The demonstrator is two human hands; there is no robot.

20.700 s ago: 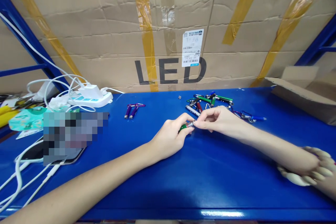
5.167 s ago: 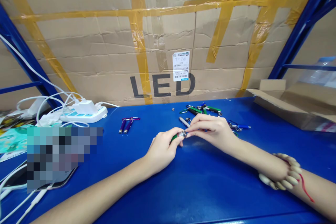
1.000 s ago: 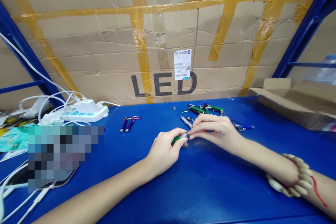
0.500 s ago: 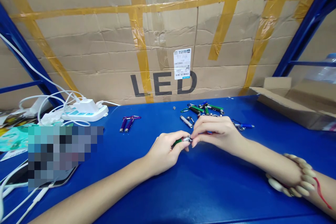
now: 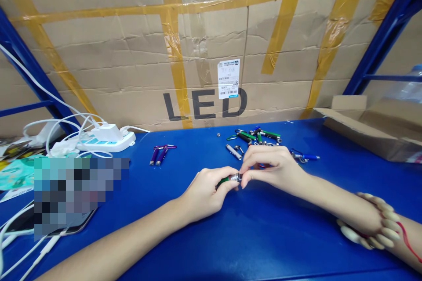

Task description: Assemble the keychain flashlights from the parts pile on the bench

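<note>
A small green flashlight [image 5: 233, 177] with a silver end lies in the grip of my left hand [image 5: 211, 191], mostly hidden by the fingers. My right hand [image 5: 272, 167] pinches at its silver tip with thumb and forefinger; whatever tiny part is between them I cannot make out. Just beyond the right hand, a pile of green and dark flashlights [image 5: 255, 135] with carabiner clips lies on the blue table [image 5: 184, 237]. A silver-grey flashlight [image 5: 233, 152] is in front of that pile, and a blue one [image 5: 311, 157] shows to the right of the hand.
Two purple flashlights [image 5: 158, 156] lie at left centre. Farther left are a white power strip [image 5: 110, 140] with cables and a phone [image 5: 75, 228], partly blurred out. An open cardboard box [image 5: 379, 136] stands at the right. A large taped carton [image 5: 132, 66] closes off the back.
Both hands stay almost in place. The right fingers and the flashlight's silver end have shifted very slightly; the right wrist with its bracelet has turned a little.
</note>
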